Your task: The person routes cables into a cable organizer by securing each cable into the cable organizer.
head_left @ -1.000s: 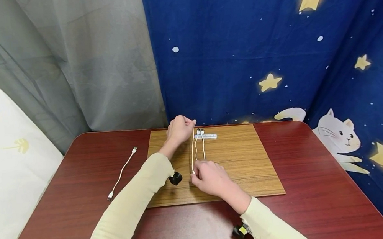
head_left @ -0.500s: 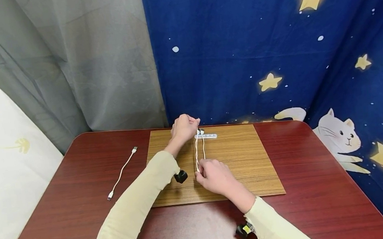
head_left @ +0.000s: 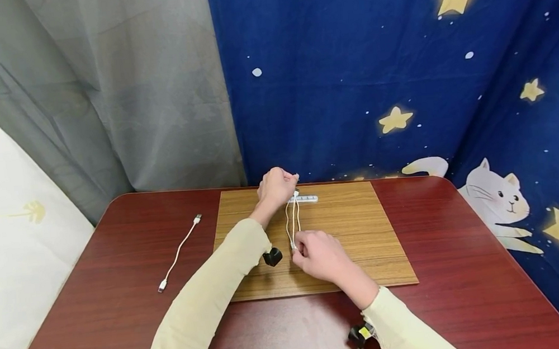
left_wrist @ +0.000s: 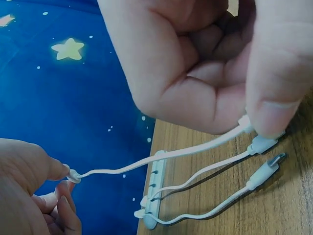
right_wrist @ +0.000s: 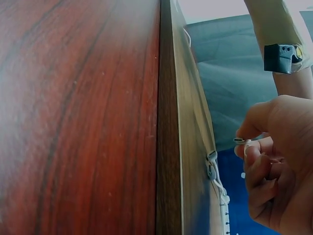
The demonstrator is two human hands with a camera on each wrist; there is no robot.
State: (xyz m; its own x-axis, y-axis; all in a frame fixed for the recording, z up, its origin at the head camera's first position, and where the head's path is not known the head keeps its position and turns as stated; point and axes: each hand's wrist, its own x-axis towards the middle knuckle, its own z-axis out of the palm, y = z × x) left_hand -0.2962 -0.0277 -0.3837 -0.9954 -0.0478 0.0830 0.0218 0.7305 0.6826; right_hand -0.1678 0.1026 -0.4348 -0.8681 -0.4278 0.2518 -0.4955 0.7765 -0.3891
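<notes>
My left hand [head_left: 277,187] pinches one end of a white USB cable [left_wrist: 117,170] above the cable clip strip [head_left: 308,198] at the board's far edge. Nearer me, my right hand [head_left: 320,255] pinches the other end, whose small metal plug [right_wrist: 239,140] peeks out between thumb and finger in the right wrist view. The cable runs taut between both hands, raised off the board. Two more white cables sit in slots at one end of the strip; their plugs [left_wrist: 264,174] point toward me. In the head view, the left hand partly hides the strip.
A wood-grain board [head_left: 357,245] lies on the dark red table [head_left: 97,327]. On the table to its left is another white USB cable [head_left: 179,251]. Grey and blue star curtains [head_left: 331,79] hang behind the table's far edge.
Both hands have moved right with the held cable. It was left of the cables in the strip; in the head view it now passes between them.
</notes>
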